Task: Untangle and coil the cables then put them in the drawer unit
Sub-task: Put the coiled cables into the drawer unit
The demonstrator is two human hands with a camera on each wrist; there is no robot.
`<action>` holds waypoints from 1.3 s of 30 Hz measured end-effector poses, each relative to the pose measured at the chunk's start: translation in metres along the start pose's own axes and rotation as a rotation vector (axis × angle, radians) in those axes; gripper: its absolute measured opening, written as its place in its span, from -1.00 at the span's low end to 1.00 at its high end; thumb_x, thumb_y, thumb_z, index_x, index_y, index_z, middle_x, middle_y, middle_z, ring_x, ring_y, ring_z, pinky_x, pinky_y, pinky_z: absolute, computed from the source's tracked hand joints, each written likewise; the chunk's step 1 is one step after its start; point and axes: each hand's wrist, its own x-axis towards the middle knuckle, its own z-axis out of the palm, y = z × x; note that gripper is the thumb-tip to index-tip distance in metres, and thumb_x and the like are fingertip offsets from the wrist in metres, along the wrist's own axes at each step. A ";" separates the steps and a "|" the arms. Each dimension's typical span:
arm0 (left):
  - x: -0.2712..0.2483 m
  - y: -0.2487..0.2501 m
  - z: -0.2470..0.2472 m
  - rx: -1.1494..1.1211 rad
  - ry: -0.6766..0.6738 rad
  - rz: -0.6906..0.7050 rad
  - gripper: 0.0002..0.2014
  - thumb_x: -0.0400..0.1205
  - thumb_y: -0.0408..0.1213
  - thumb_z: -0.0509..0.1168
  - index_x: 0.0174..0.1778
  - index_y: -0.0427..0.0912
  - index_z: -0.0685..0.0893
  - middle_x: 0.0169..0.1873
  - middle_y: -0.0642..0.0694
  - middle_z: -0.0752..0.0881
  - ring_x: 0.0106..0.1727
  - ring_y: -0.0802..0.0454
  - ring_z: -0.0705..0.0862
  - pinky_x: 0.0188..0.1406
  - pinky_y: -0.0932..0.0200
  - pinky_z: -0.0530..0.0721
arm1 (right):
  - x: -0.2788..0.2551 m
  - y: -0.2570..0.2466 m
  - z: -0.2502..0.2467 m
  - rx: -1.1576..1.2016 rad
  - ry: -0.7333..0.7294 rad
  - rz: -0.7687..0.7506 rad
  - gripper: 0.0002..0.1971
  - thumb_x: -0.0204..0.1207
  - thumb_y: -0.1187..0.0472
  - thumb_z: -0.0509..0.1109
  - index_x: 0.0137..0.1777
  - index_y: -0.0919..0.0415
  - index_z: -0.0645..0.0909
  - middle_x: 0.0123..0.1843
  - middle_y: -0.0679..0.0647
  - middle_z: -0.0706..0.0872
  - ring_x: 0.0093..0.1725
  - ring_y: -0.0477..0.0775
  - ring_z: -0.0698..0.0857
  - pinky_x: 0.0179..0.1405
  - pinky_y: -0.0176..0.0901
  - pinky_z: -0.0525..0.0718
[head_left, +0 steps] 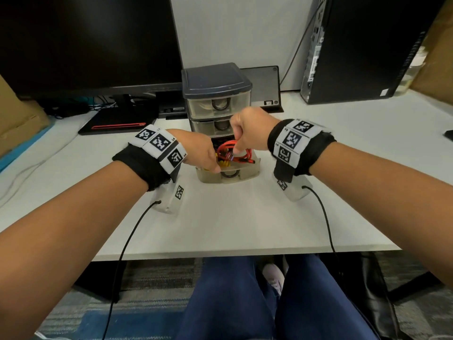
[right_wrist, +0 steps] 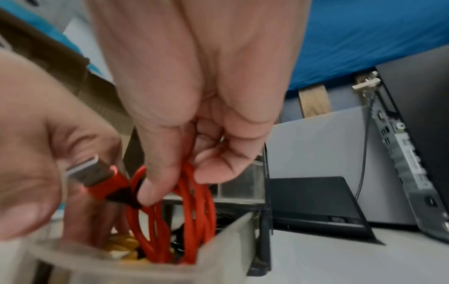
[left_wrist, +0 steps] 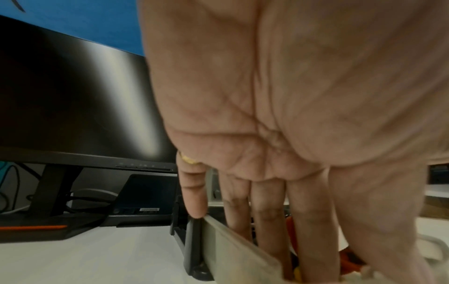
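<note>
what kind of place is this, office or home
Most likely an office workstation, though a home office can't be ruled out. A white desk carries a large dark monitor, a black tower computer and a small plastic drawer unit, with a grey partition panel behind.

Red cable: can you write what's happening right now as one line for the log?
step: putting coil away | right hand: holds red cable | left hand: fingers in bottom drawer | drawer: open | yellow cable: inside
</note>
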 end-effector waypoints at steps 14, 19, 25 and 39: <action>-0.002 0.005 0.000 0.063 -0.034 -0.055 -0.55 0.59 0.15 0.28 0.26 -0.06 0.71 -0.12 -0.01 0.68 -0.12 0.01 0.63 -0.21 0.18 0.57 | 0.001 -0.016 0.010 -0.515 -0.121 -0.231 -0.96 0.59 0.31 0.31 -0.02 0.24 0.59 -0.12 0.12 0.55 -0.09 0.15 0.56 -0.14 -0.17 0.51; 0.002 -0.002 0.003 -0.003 -0.066 0.006 -0.65 0.57 0.03 0.38 0.22 0.00 0.73 -0.07 0.13 0.69 -0.17 0.21 0.56 -0.30 0.37 0.46 | 0.006 -0.016 0.007 -0.393 -0.177 -0.134 -0.68 0.53 0.20 0.42 -0.38 0.09 0.37 -0.23 0.01 0.48 -0.06 0.08 0.53 0.03 -0.16 0.56; 0.004 -0.004 0.006 -0.028 -0.019 0.016 -0.73 0.60 0.00 0.35 0.16 0.02 0.75 -0.23 0.20 0.64 -0.32 0.31 0.48 -0.42 0.41 0.41 | 0.004 -0.014 0.020 -0.173 -0.104 -0.082 -0.88 0.49 0.18 0.46 -0.10 0.23 0.64 -0.03 0.13 0.70 -0.02 0.14 0.68 -0.06 -0.13 0.65; 0.007 -0.003 0.005 -0.043 -0.022 0.049 -0.73 0.57 -0.02 0.39 0.09 -0.06 0.78 -0.33 0.18 0.61 -0.32 0.27 0.51 -0.43 0.39 0.43 | 0.001 -0.001 0.014 -0.257 -0.255 -0.074 -0.77 0.59 0.11 0.34 0.02 0.24 0.74 0.03 0.14 0.75 0.02 0.13 0.70 0.06 -0.11 0.66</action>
